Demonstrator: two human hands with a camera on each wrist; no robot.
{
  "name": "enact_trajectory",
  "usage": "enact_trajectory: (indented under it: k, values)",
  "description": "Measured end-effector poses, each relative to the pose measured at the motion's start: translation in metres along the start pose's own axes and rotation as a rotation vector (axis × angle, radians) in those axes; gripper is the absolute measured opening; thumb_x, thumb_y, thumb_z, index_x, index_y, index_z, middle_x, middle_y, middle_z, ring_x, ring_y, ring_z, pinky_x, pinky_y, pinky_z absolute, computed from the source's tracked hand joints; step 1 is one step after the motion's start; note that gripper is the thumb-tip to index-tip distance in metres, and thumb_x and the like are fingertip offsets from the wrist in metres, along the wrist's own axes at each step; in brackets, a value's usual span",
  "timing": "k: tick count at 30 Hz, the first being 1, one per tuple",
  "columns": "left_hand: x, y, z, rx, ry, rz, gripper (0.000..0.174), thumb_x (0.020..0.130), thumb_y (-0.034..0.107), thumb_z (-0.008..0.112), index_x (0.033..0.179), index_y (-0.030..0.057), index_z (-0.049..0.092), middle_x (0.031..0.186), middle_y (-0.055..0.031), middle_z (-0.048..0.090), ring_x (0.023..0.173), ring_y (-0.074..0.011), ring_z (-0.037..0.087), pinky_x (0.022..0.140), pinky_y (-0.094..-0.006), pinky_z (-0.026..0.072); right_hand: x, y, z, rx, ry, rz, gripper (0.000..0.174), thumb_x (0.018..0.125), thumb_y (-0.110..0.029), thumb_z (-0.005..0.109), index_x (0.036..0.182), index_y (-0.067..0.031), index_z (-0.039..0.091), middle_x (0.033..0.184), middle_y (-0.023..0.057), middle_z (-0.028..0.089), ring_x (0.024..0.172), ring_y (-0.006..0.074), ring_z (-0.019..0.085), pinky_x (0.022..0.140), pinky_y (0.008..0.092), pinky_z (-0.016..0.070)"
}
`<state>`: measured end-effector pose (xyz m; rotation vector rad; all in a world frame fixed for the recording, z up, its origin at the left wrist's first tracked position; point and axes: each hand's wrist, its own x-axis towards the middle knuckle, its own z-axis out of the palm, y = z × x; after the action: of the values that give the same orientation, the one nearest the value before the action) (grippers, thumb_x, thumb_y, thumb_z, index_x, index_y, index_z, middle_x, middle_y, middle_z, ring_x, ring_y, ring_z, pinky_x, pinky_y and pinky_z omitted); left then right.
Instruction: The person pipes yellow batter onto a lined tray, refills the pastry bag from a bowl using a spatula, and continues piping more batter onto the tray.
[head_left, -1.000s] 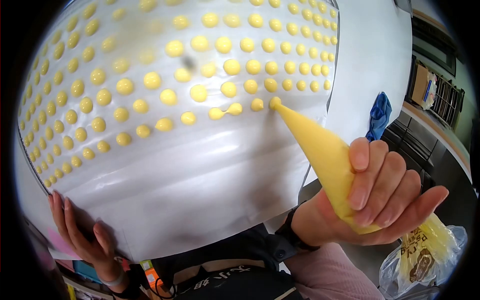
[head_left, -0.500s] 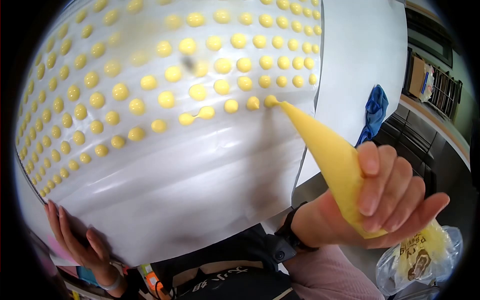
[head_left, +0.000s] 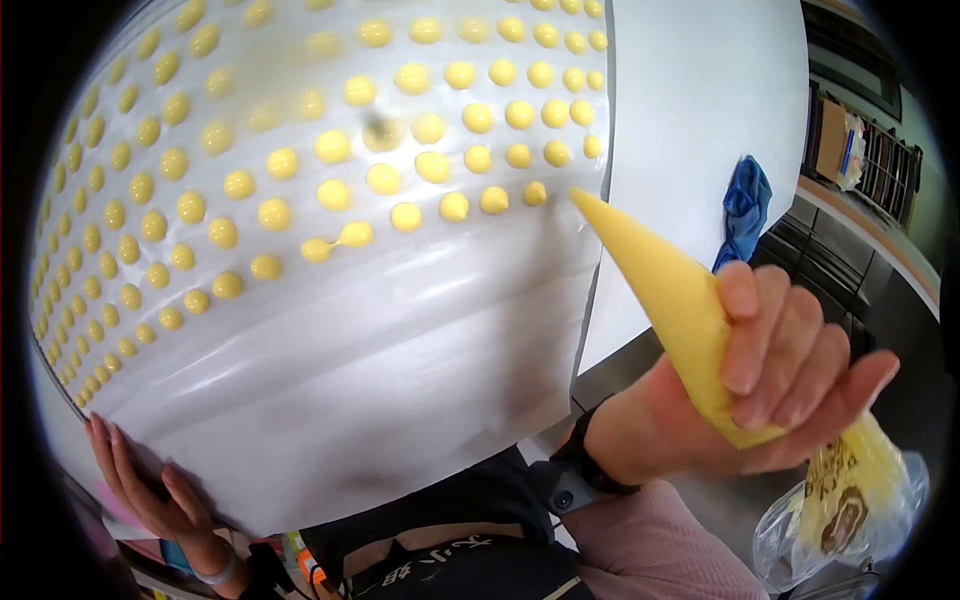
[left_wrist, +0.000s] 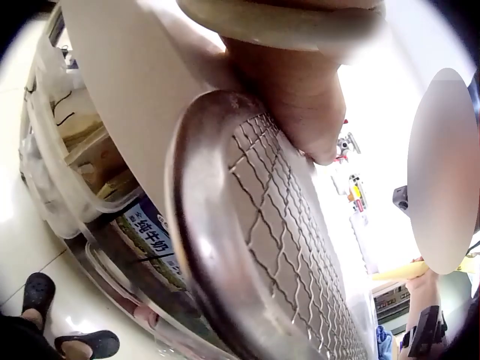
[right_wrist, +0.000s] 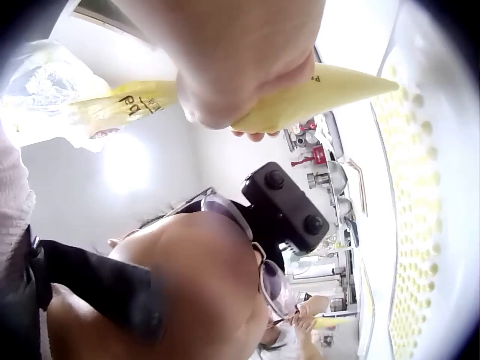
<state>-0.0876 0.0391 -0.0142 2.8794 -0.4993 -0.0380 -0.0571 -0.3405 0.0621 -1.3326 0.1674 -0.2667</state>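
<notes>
A white baking sheet (head_left: 380, 340) carries several rows of small yellow batter dots (head_left: 430, 127). My right hand (head_left: 770, 370) grips a piping bag (head_left: 670, 290) full of yellow batter. Its tip hangs just right of the last dot (head_left: 535, 192) in the nearest row, close to the sheet's right edge and clear of the dot. In the right wrist view the fingers (right_wrist: 232, 60) wrap the bag (right_wrist: 315, 97). My left hand (head_left: 135, 480) lies with straight fingers on the sheet's near-left corner. The left wrist view shows a metal mesh tray (left_wrist: 292, 247) with a finger against its rim.
A blue cloth (head_left: 745, 210) lies on the white counter (head_left: 700, 100) right of the sheet. Dark shelving (head_left: 870, 170) stands at the far right. The bag's crumpled printed tail (head_left: 850, 500) hangs below my right hand. The near half of the sheet bears no dots.
The piping tip has come off the last dot and now sits a little to its right. The sheet has drifted left in view. My left hand stays on the corner.
</notes>
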Motion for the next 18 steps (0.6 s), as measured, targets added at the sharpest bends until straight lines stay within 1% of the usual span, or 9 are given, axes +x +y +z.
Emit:
enact_trajectory:
  k: [1, 4, 6, 7, 10, 14, 15, 17, 18]
  values:
    - [0.000, -0.001, 0.000, -0.002, 0.002, 0.003, 0.045, 0.089, 0.024, 0.040, 0.122, -0.0066, 0.040, 0.129, -0.0230, 0.039, 0.120, -0.0393, 0.037, 0.100, -0.0462, 0.0277, 0.000, 0.004, 0.000, -0.012, 0.034, -0.010, 0.056, 0.094, -0.037, 0.026, 0.044, -0.0150, 0.040, 0.045, 0.0016, 0.044, 0.050, 0.0150, 0.047, 0.076, 0.0333, 0.0403]
    - [0.000, -0.003, 0.000, 0.002, 0.002, 0.003, 0.045, 0.089, 0.024, 0.040, 0.122, -0.0066, 0.040, 0.130, -0.0226, 0.039, 0.120, -0.0385, 0.037, 0.100, -0.0456, 0.0277, 0.002, 0.008, -0.002, -0.049, 0.019, -0.004, 0.056, 0.094, -0.037, 0.026, 0.044, -0.0148, 0.041, 0.045, 0.0014, 0.044, 0.051, 0.0147, 0.048, 0.077, 0.0335, 0.0403]
    - [0.000, -0.002, 0.001, -0.040, 0.019, 0.003, 0.041, 0.088, 0.015, 0.039, 0.121, -0.0091, 0.040, 0.131, -0.0224, 0.037, 0.122, -0.0356, 0.036, 0.102, -0.0415, 0.0250, 0.000, 0.003, -0.001, -0.027, 0.023, -0.012, 0.057, 0.094, -0.037, 0.025, 0.044, -0.0150, 0.041, 0.045, 0.0013, 0.044, 0.051, 0.0144, 0.047, 0.077, 0.0332, 0.0402]
    - [0.000, -0.002, 0.000, -0.019, 0.010, 0.004, 0.041, 0.087, 0.014, 0.039, 0.121, -0.0093, 0.040, 0.131, -0.0226, 0.038, 0.122, -0.0357, 0.036, 0.102, -0.0416, 0.0252, -0.001, 0.001, -0.002, -0.005, 0.027, -0.019, 0.057, 0.094, -0.038, 0.025, 0.044, -0.0151, 0.040, 0.045, 0.0012, 0.044, 0.051, 0.0140, 0.047, 0.076, 0.0330, 0.0402]
    - [0.001, 0.000, 0.001, -0.032, 0.018, 0.004, 0.041, 0.087, 0.014, 0.039, 0.121, -0.0094, 0.041, 0.130, -0.0227, 0.038, 0.121, -0.0357, 0.036, 0.102, -0.0416, 0.0253, 0.002, -0.003, -0.010, -0.047, 0.022, -0.020, 0.057, 0.094, -0.038, 0.025, 0.044, -0.0158, 0.040, 0.045, 0.0012, 0.044, 0.051, 0.0139, 0.047, 0.076, 0.0324, 0.0404]
    - [0.002, -0.002, 0.001, -0.028, 0.020, 0.001, 0.041, 0.087, 0.013, 0.039, 0.121, -0.0095, 0.041, 0.130, -0.0228, 0.038, 0.121, -0.0357, 0.037, 0.102, -0.0417, 0.0253, 0.006, 0.009, -0.013, -0.113, 0.096, -0.067, 0.056, 0.094, -0.038, 0.026, 0.044, -0.0161, 0.040, 0.043, 0.0001, 0.043, 0.047, 0.0128, 0.045, 0.075, 0.0315, 0.0413]
    - [0.002, -0.002, 0.001, -0.031, 0.017, 0.006, 0.041, 0.087, 0.013, 0.039, 0.121, -0.0092, 0.041, 0.130, -0.0230, 0.038, 0.121, -0.0359, 0.037, 0.102, -0.0418, 0.0255, 0.006, 0.010, -0.012, -0.110, 0.111, -0.073, 0.054, 0.093, -0.036, 0.030, 0.044, -0.0164, 0.040, 0.042, -0.0011, 0.041, 0.047, 0.0119, 0.046, 0.075, 0.0305, 0.0413]
    - [0.003, -0.002, 0.002, -0.034, 0.013, 0.011, 0.041, 0.087, 0.014, 0.039, 0.121, -0.0088, 0.041, 0.130, -0.0231, 0.038, 0.121, -0.0361, 0.037, 0.102, -0.0418, 0.0257, 0.003, 0.002, -0.010, -0.057, 0.084, -0.081, 0.053, 0.092, -0.034, 0.032, 0.043, -0.0169, 0.040, 0.041, -0.0022, 0.042, 0.046, 0.0110, 0.047, 0.074, 0.0300, 0.0413]
    - [0.003, -0.002, 0.002, -0.048, 0.016, 0.017, 0.043, 0.087, 0.018, 0.041, 0.121, -0.0081, 0.041, 0.129, -0.0238, 0.039, 0.120, -0.0379, 0.037, 0.101, -0.0437, 0.0264, 0.001, -0.005, -0.007, 0.001, 0.053, -0.087, 0.051, 0.092, -0.032, 0.034, 0.043, -0.0175, 0.039, 0.041, -0.0034, 0.042, 0.046, 0.0102, 0.048, 0.074, 0.0295, 0.0413]
